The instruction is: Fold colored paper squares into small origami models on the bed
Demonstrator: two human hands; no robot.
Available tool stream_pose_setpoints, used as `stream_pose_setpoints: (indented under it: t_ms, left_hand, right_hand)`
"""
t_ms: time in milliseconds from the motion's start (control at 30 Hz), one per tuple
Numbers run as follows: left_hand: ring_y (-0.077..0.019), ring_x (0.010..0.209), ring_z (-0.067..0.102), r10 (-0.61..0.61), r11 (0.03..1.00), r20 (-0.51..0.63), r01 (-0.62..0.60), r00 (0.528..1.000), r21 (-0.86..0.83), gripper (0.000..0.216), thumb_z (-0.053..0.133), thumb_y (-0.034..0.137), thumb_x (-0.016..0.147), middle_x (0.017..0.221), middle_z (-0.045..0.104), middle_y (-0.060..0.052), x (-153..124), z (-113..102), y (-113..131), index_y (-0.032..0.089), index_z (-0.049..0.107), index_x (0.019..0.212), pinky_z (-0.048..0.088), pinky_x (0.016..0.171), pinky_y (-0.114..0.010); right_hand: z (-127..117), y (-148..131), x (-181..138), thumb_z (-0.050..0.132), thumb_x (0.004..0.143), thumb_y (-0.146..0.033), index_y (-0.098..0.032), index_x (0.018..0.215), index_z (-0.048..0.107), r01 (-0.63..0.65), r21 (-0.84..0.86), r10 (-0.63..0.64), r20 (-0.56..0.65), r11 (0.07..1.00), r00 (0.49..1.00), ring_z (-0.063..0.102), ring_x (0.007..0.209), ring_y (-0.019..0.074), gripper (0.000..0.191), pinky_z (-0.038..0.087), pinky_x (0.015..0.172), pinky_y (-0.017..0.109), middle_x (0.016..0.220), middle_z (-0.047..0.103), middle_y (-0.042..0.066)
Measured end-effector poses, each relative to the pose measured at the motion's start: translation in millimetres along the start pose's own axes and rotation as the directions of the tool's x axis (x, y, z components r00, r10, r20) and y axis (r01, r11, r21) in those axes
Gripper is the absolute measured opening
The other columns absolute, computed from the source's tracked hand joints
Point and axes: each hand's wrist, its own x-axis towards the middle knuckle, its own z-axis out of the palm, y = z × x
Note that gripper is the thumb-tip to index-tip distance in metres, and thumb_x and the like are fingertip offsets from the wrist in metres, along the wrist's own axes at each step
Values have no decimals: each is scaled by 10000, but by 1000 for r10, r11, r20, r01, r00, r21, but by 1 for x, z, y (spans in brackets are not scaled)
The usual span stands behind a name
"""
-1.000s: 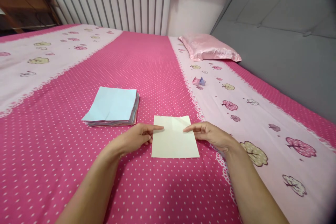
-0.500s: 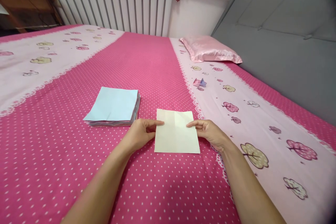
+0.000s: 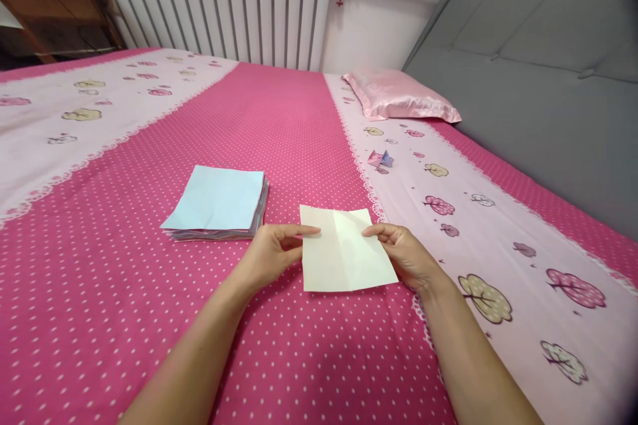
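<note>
A pale yellow square sheet of paper point(image 3: 343, 255) is held just over the bed, with a crease running down its middle. My left hand point(image 3: 274, 249) pinches its left edge, index finger on top and thumb beneath. At the right edge, my right hand point(image 3: 401, 252) grips the sheet between thumb and fingers. The paper's right part is tilted and catches more light. Left of my hands lies a stack of square paper point(image 3: 219, 199), light blue on top, with several colours showing at its sides.
A small folded pink and purple paper piece point(image 3: 380, 159) sits on the bedspread point(image 3: 279, 119) to the right. Farther back are a pink satin pillow point(image 3: 399, 96), a grey headboard point(image 3: 523, 46) and a white radiator point(image 3: 239, 6). A wooden desk point(image 3: 50, 13) stands at the far left.
The yellow paper has turned slightly and its right side has swung outward, so the middle crease shows more clearly. Both hands still hold its edges.
</note>
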Motion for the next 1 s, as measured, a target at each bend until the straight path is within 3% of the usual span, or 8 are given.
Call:
stream_pose_setpoints:
  t_ms: [133, 267, 600, 733, 900, 1000]
  left_hand:
    - [-235, 930, 630, -61, 998, 100, 59, 993, 19, 350, 649, 239, 692, 1048, 660, -93, -2, 2, 2, 162, 652, 1033, 510, 829, -357]
    - [-245, 933, 628, -57, 994, 104, 46, 993, 97, 329, 627, 236, 709, 1051, 659, -80, -2, 1, 0, 178, 654, 1032, 509, 831, -369]
    - [-224, 918, 632, 8, 995, -7, -7, 1000, 99, 310, 609, 143, 681, 1014, 673, -63, -1, 1, 1, 181, 677, 981, 501, 835, -345]
    - [-211, 819, 652, 8, 991, -90, 4, 996, 130, 294, 608, 105, 660, 944, 696, -52, 0, 2, 5, 181, 696, 930, 514, 751, -316]
    - [-207, 792, 649, 66, 993, -150, -50, 987, 108, 170, 651, 237, 685, 870, 713, -47, 0, 3, 12, 181, 723, 829, 500, 713, -289]
    - [-183, 661, 637, 59, 995, -177, -44, 983, 89, 187, 669, 311, 678, 754, 719, -25, 0, 5, 12, 176, 729, 792, 482, 597, -260]
  right_hand:
    - [1, 1, 1, 778, 565, -239, -190, 778, 669, 16, -9, -16, -6, 1000, 1000, 660, 677, 154, 244, 514, 642, 274, 768, 712, 20]
    - [2, 2, 2, 782, 554, -237, -187, 762, 670, 47, -22, -47, -13, 999, 999, 657, 671, 151, 241, 515, 642, 274, 762, 709, 18]
    - [10, -3, -1, 791, 527, -254, -189, 716, 680, 104, -66, -107, -46, 992, 993, 643, 637, 174, 229, 511, 575, 294, 717, 697, 24]
    - [11, -6, 0, 799, 506, -258, -199, 652, 682, 188, -161, -202, -74, 969, 977, 607, 583, 147, 196, 489, 558, 276, 659, 675, 5]
    - [14, -6, -1, 774, 557, -315, -200, 703, 685, 222, -187, -239, -75, 957, 968, 608, 644, 175, 207, 492, 621, 314, 680, 679, 13]
    - [20, -4, -2, 756, 592, -331, -205, 754, 684, 249, -162, -265, -82, 955, 961, 618, 708, 191, 217, 482, 688, 324, 720, 687, 11]
